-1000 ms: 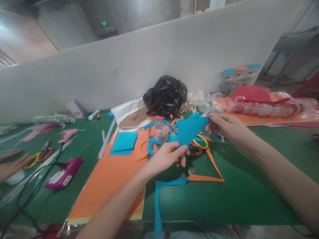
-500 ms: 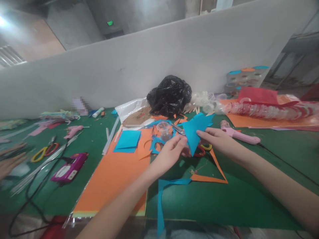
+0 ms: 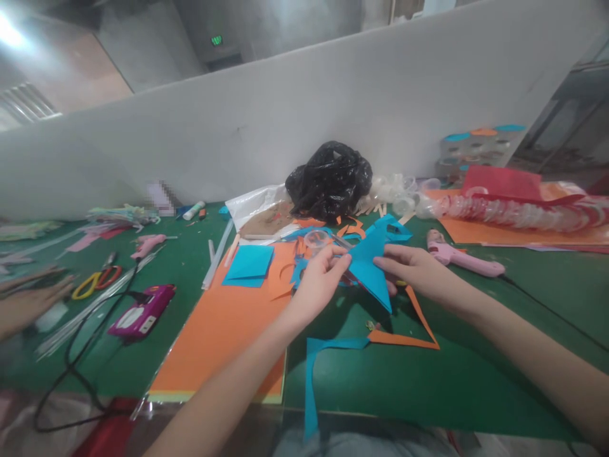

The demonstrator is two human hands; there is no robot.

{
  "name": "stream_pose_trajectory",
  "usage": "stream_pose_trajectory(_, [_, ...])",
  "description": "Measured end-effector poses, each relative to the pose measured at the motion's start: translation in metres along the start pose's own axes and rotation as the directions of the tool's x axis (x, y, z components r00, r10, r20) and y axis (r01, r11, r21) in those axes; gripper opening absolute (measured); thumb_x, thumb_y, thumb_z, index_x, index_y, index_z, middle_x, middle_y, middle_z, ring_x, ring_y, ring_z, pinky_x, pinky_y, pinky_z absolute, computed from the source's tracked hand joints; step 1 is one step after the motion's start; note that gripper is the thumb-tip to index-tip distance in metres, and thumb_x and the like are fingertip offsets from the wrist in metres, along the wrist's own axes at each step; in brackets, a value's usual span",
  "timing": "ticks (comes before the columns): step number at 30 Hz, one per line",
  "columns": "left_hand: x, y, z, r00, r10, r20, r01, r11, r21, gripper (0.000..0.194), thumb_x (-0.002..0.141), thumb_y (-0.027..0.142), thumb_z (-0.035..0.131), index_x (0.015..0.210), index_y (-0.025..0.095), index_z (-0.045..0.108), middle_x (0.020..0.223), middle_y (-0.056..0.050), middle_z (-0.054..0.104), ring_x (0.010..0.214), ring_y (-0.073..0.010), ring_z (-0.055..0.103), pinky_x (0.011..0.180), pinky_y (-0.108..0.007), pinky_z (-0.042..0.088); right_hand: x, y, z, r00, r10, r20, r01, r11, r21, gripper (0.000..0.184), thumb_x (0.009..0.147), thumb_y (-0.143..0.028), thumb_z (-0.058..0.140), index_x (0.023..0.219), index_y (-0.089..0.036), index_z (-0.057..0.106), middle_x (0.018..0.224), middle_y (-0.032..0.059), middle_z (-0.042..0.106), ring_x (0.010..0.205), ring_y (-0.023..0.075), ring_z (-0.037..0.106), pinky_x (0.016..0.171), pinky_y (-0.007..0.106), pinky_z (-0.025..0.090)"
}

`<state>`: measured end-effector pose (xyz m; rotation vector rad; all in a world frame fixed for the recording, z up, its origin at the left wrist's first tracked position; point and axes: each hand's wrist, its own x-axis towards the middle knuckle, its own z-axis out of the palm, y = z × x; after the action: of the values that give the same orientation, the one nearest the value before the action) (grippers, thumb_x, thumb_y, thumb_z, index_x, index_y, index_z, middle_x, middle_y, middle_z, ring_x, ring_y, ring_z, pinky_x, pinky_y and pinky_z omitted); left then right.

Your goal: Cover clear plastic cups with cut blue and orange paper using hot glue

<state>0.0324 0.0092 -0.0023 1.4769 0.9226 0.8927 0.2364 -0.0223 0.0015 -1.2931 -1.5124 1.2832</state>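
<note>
A piece of blue paper (image 3: 368,266) with pointed corners hangs between my two hands above the table, one point facing down. It looks folded, with a doubled edge at its lower tip. My left hand (image 3: 328,271) pinches its left edge. On the opposite side, the thumb and fingers of my right hand (image 3: 404,266) grip it as well. Scissors (image 3: 342,241) lie partly hidden behind the paper, with a blade on the left and a bit of yellow handle on the right. Around them are blue and orange paper scraps (image 3: 353,226) and a clear plastic cup (image 3: 316,240).
Orange sheets (image 3: 223,336) and a folded blue square (image 3: 248,265) lie left of centre. A pink glue gun (image 3: 469,259) rests at right; another (image 3: 148,244) and red-yellow scissors (image 3: 98,282) lie left, near another person's hand (image 3: 38,298). A black plastic bag (image 3: 329,181) stands behind.
The blue paper has turned in my hands, its lower tip moving right and down. My left hand has shifted slightly up. The scissors' handles are now more covered.
</note>
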Motion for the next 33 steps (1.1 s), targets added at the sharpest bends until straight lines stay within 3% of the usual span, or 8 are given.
stream_pose_trajectory(6, [-0.002,0.003,0.001,0.999,0.029,-0.025,-0.029,1.000,-0.012,0.025,0.093,0.036,0.062,0.113,0.021,0.066,0.084,0.001,0.067,0.068,-0.0121,0.065,0.076,-0.031,0.058,0.002,0.003,0.001,0.988,0.032,-0.153,-0.007,0.987,0.162,0.045,0.070,-0.061,0.081,0.088,-0.024,0.062,0.066,-0.0038,0.066,0.055,0.0129,0.057,0.055,0.029,0.047])
stream_pose_trajectory(10, [-0.003,0.005,0.000,0.997,0.069,-0.024,-0.070,0.996,-0.046,0.018,0.092,0.031,0.061,0.105,0.021,0.070,0.103,-0.003,0.071,0.081,-0.0129,0.067,0.082,-0.031,0.059,0.001,0.005,-0.001,0.987,0.048,-0.151,-0.013,0.974,0.225,0.038,0.073,-0.054,0.079,0.095,-0.024,0.073,0.092,0.0028,0.076,0.080,0.0199,0.069,0.072,0.032,0.055])
stream_pose_trajectory(15, [-0.005,0.010,0.001,0.999,0.046,0.000,-0.046,0.993,-0.110,0.011,0.092,0.021,0.056,0.093,0.018,0.067,0.093,-0.002,0.067,0.080,-0.0119,0.067,0.080,-0.028,0.059,-0.003,-0.003,-0.002,0.987,0.043,-0.152,-0.005,0.971,0.239,0.026,0.077,-0.046,0.073,0.092,-0.026,0.079,0.108,0.0044,0.078,0.105,0.0263,0.070,0.087,0.036,0.056])
stream_pose_trajectory(20, [-0.005,0.008,0.003,0.998,0.035,0.054,-0.031,0.997,-0.072,0.012,0.094,0.029,0.057,0.096,0.018,0.063,0.095,-0.002,0.064,0.082,-0.0122,0.066,0.082,-0.029,0.057,-0.003,0.001,-0.002,0.983,-0.022,-0.181,0.027,0.999,0.022,0.036,0.081,-0.054,0.071,0.101,-0.025,0.079,0.103,0.0053,0.078,0.091,0.0252,0.070,0.078,0.037,0.057])
stream_pose_trajectory(24, [-0.006,0.001,0.004,0.997,0.066,0.050,-0.068,0.997,0.047,0.019,0.096,0.036,0.057,0.107,0.021,0.058,0.096,-0.002,0.064,0.087,-0.0149,0.065,0.084,-0.031,0.055,0.002,0.011,-0.002,0.982,-0.119,-0.149,0.118,0.993,-0.013,0.043,0.079,-0.053,0.075,0.113,-0.027,0.074,0.097,0.0029,0.074,0.080,0.0194,0.066,0.071,0.033,0.055])
stream_pose_trajectory(29, [-0.012,-0.001,0.006,0.994,0.110,0.012,-0.109,0.959,0.263,0.027,0.096,0.042,0.059,0.116,0.023,0.056,0.125,-0.007,0.064,0.119,-0.0223,0.061,0.095,-0.034,0.049,0.004,0.013,0.001,0.986,-0.133,-0.096,0.129,0.990,-0.054,0.053,0.079,-0.051,0.075,0.125,-0.026,0.066,0.071,-0.0062,0.052,0.057,0.0110,0.048,0.050,0.026,0.043])
stream_pose_trajectory(31, [-0.014,0.000,0.006,0.995,0.085,0.057,-0.098,0.952,0.289,0.029,0.097,0.043,0.059,0.117,0.023,0.057,0.123,-0.006,0.065,0.117,-0.0223,0.061,0.094,-0.033,0.049,0.003,0.010,0.003,0.991,-0.117,-0.066,0.113,0.992,-0.057,0.055,0.078,-0.053,0.076,0.124,-0.024,0.065,0.073,-0.0060,0.052,0.058,0.0108,0.049,0.049,0.025,0.043])
stream_pose_trajectory(33, [-0.015,0.001,0.006,0.993,0.045,0.109,-0.074,0.955,0.286,0.030,0.098,0.046,0.057,0.116,0.022,0.060,0.112,-0.004,0.068,0.103,-0.0196,0.064,0.088,-0.032,0.050,0.001,0.007,0.005,0.995,-0.090,-0.041,0.088,0.995,-0.054,0.057,0.077,-0.055,0.076,0.122,-0.024,0.064,0.074,-0.0051,0.055,0.058,0.0108,0.051,0.049,0.025,0.043])
